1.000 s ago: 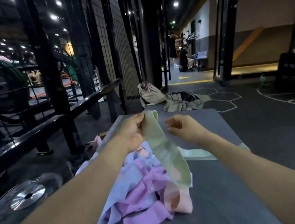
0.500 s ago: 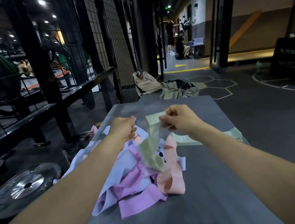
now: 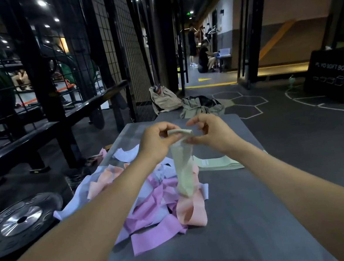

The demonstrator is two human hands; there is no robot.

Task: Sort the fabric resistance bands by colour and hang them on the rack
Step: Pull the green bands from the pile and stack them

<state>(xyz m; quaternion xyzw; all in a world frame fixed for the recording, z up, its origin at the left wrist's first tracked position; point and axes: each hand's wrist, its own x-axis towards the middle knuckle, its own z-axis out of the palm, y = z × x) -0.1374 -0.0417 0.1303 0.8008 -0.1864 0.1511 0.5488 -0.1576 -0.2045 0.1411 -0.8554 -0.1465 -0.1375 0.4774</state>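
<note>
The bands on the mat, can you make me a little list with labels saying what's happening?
place: grey mat in a gym
left hand: pinching the top of a pale green band
right hand: holding the same band
held band: hangs down over the pile
pile: purple, peach and pale lilac bands, mixed up
sorted so far: flat pale green bands beside the pile
nearby: weight plate on the floor

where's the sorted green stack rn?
In the head view, the flat stack of pale green bands lies on the grey mat, right of the mixed pile, just under the right forearm.
</note>
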